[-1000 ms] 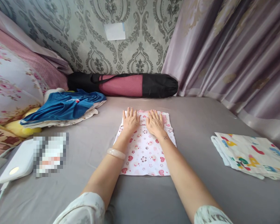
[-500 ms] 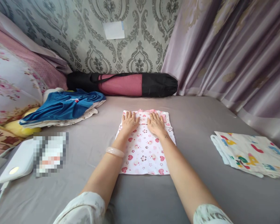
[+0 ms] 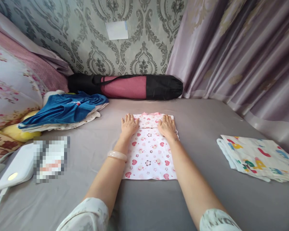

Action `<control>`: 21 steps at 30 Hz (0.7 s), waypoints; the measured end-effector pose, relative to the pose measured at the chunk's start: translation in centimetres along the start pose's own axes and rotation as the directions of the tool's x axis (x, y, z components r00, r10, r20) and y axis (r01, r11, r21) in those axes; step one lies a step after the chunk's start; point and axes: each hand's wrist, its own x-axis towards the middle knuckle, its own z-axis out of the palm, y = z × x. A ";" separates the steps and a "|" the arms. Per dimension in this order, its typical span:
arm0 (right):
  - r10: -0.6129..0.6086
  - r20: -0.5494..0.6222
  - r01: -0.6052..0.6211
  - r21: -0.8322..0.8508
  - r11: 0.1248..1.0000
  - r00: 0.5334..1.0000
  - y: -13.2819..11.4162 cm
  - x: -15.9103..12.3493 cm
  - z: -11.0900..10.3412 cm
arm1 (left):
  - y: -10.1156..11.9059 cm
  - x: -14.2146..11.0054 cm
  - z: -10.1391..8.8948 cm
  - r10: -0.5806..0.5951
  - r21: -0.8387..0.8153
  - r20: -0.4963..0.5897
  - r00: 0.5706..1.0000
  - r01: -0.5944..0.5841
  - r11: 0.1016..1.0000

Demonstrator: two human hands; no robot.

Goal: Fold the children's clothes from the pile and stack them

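A white garment [image 3: 148, 154] printed with red hearts and small flowers lies folded on the grey sheet in front of me, its top part turned over and a bit of pink trim showing at the far edge. My left hand [image 3: 130, 124] rests flat on its upper left corner, fingers stretched out. On the upper right corner lies my right hand [image 3: 167, 126], also flat with the fingers extended. Neither hand grips the cloth. A pale bangle [image 3: 117, 156] circles my left wrist.
To the right is a folded cloth [image 3: 260, 157] with colourful letters. A blue garment [image 3: 69, 107] is piled at the left, above a white device [image 3: 20, 166] with a cable. A black and pink roll bag [image 3: 125, 87] lies along the wall.
Both hands have slid apart across the garment's upper part, the left one leftward and the right one rightward, towards its side edges. The garment stays in place.
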 end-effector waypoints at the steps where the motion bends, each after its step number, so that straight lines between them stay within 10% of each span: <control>1: 0.002 0.005 -0.002 0.000 1.000 1.000 0.0 0.0 0.0 | 0.0 0.0 -0.1 -0.001 -0.005 0.005 1.000 0.001 1.000; 10: -0.001 0.118 0.003 -0.018 1.000 0.993 -0.5 0.5 -1.6 | 1.4 -0.8 -1.7 0.052 0.041 -0.075 0.996 -0.049 0.998; 21: -0.178 0.045 0.180 -0.067 0.981 0.983 -1.6 1.7 0.0 | 1.8 -1.0 -0.9 0.083 -0.007 0.081 0.993 -0.083 0.997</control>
